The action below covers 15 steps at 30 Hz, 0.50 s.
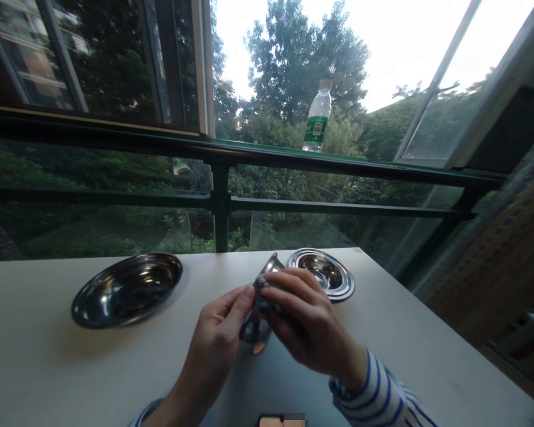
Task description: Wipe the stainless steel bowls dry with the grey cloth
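Holding a steel cup (270, 268) in both hands, just above the table (48, 367).
Right hand (305, 326) wraps over the cup, fingers clamped on it; left hand (216, 341) pinches its near side. The cup sits tilted between them, just left of the dish (345, 286). A bowl (127, 289) lies well left of the dish; a bottle (318, 115) stands on the rail (382, 167) beyond the dish.

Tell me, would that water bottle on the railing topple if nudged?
Probably: the water bottle stands tall and narrow on the slim railing, so a nudge could tip it. It looks like thin clear plastic, so likely light and a bit squashy. How full it is, I cannot tell.
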Tool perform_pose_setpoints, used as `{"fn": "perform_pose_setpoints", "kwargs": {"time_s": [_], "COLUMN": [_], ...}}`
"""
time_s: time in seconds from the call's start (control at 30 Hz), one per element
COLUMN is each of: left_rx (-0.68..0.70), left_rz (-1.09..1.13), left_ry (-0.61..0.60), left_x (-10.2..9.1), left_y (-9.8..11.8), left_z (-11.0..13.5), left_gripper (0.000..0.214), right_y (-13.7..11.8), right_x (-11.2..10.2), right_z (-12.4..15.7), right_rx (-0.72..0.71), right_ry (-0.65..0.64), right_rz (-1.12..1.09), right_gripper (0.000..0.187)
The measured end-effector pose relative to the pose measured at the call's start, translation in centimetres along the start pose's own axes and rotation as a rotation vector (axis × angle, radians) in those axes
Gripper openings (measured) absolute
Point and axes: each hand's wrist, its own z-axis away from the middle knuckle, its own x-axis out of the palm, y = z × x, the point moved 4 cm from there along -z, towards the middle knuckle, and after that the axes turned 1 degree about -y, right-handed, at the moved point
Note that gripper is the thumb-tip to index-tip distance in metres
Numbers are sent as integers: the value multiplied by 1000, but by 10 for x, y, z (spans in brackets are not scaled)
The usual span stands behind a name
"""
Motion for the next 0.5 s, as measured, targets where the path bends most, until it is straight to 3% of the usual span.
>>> {"fn": "perform_pose_setpoints", "kwargs": {"time_s": [0.13,0.2,0.33,0.5], "left_rx": [-27,-43,-28,-62], "left_rz": [-34,-34,25,-21], "left_ry": [1,8,46,50], "left_x": [2,2,-2,-4], "left_y": [-1,-3,-4,-11], "left_z": [2,3,2,0], "left_gripper": [33,33,27,35], "right_y": [20,16,-4,8], "right_x": [-2,-2,1,-2], "right_z": [2,2,1,0], "right_rx": [252,211,-32,151], "right_ry": [99,72,-10,69], "right_rz": [-17,-9,-3,-9], "right_gripper": [27,27,32,26]}}
